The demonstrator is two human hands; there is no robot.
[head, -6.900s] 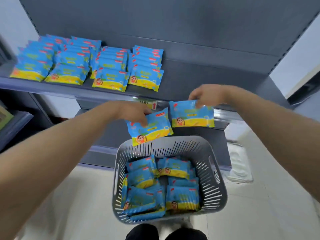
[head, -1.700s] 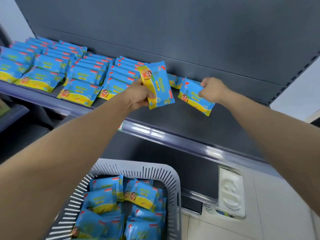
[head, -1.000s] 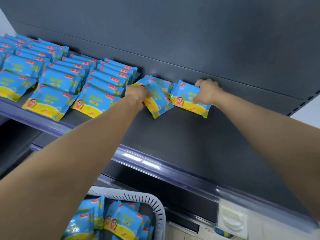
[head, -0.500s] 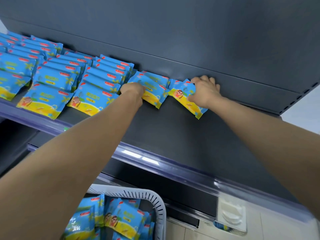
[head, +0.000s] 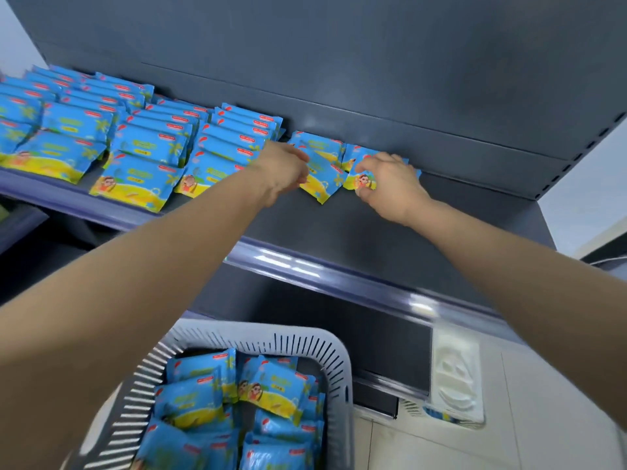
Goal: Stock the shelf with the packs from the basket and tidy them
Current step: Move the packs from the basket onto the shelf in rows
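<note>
Blue and yellow packs [head: 142, 147] lie in overlapping rows on the left of the dark grey shelf [head: 373, 239]. At the right end of the rows, by the back wall, a short new row begins. My left hand [head: 285, 171] grips the left edge of its front pack [head: 327, 184], which lies tilted. My right hand [head: 390, 184] pinches the front edge of the neighbouring pack [head: 359, 178], mostly hidden under my fingers. Below, the grey slotted basket [head: 305, 344] holds several more packs [head: 271, 388].
The shelf's right half is bare dark metal up to the perforated side post [head: 576, 154]. A glossy price rail [head: 339, 273] runs along the shelf's front edge. A white moulded tray [head: 456, 381] sits on the tiled floor to the right of the basket.
Both hands have stayed on the two packs at the back wall. My right hand has slid from on top of its pack to its front edge. The view has tilted down, showing more of the basket.
</note>
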